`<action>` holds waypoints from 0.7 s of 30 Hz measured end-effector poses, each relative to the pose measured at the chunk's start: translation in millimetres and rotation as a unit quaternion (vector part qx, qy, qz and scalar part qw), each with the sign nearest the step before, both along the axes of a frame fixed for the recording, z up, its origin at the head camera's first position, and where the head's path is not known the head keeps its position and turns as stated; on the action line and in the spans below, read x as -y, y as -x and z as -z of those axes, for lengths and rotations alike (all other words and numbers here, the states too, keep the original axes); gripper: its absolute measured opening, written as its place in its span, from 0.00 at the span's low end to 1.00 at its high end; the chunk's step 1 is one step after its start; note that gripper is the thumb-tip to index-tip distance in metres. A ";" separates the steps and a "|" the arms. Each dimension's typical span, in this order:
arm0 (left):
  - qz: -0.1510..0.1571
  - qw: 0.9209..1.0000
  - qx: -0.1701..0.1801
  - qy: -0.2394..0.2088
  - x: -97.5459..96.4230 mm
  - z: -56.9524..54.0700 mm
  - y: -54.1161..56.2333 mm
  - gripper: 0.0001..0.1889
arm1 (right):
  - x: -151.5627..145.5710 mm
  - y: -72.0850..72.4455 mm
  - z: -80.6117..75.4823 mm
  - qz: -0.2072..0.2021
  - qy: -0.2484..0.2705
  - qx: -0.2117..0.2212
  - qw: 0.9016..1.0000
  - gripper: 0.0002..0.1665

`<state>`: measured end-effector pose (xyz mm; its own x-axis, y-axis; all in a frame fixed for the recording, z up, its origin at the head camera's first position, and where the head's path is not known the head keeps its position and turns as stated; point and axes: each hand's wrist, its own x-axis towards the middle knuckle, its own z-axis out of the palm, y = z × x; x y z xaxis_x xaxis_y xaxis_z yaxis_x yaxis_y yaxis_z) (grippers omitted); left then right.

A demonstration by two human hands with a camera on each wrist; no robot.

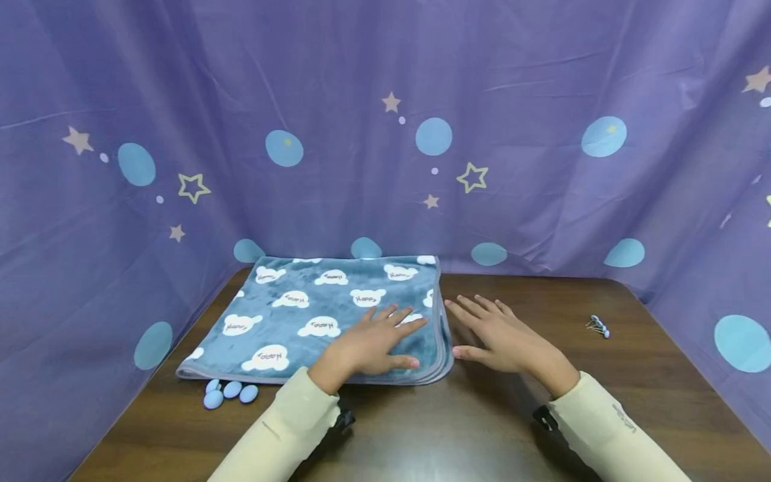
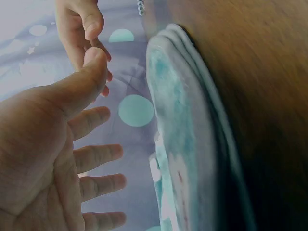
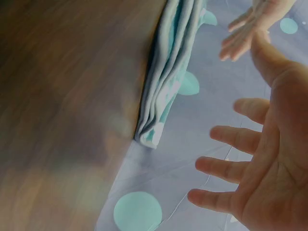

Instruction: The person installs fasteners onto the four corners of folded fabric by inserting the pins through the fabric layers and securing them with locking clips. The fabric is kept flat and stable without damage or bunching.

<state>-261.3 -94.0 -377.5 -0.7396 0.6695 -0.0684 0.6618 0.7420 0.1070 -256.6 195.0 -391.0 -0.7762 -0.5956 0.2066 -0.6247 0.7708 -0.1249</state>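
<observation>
The folded blanket (image 1: pixel 319 316) lies on the table (image 1: pixel 421 428); your left hand (image 1: pixel 376 341) hovers over it, your right hand (image 1: pixel 506 338) beside it, fingers (image 2: pixel 98 158) spread wide; your left wrist view reveals the gap beneath; only the head view shows four blue discs (image 1: pixel 232 389).

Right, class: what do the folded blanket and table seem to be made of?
The blanket looks like plush fleece, softly shiny, from its mottled nap. The table looks like wood or laminate, faintly glossy, with grain streaks and a pale reflection.

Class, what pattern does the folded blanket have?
The blanket has white bear-head shapes on blue, clearest in the head view.
</observation>
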 end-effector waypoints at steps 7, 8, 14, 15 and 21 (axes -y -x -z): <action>-0.024 0.999 0.025 0.012 14.7 0.5 14.1 0.38 | 17.5 8.7 -2.7 -0.029 -0.018 0.021 0.999 0.46; -0.030 0.999 0.028 0.014 18.5 0.4 16.4 0.38 | 21.6 11.3 -2.9 -0.033 -0.020 0.027 0.999 0.46; -0.057 0.997 0.040 0.019 42.1 -0.7 29.8 0.36 | 43.3 32.6 -5.4 -0.048 -0.038 0.037 0.997 0.45; -0.063 0.997 0.038 0.021 46.3 -0.7 32.2 0.36 | 46.5 37.0 -6.0 -0.048 -0.042 0.037 0.997 0.45; -0.089 0.995 0.041 0.016 74.8 -4.0 43.1 0.37 | 63.4 64.5 -12.2 -0.043 -0.050 0.040 0.997 0.41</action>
<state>-304.3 -168.8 -373.6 -0.8369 0.5255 -0.1530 0.5101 0.8502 0.1299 -321.2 131.6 -378.8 -0.7330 -0.6754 0.0816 -0.6802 0.7259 -0.1018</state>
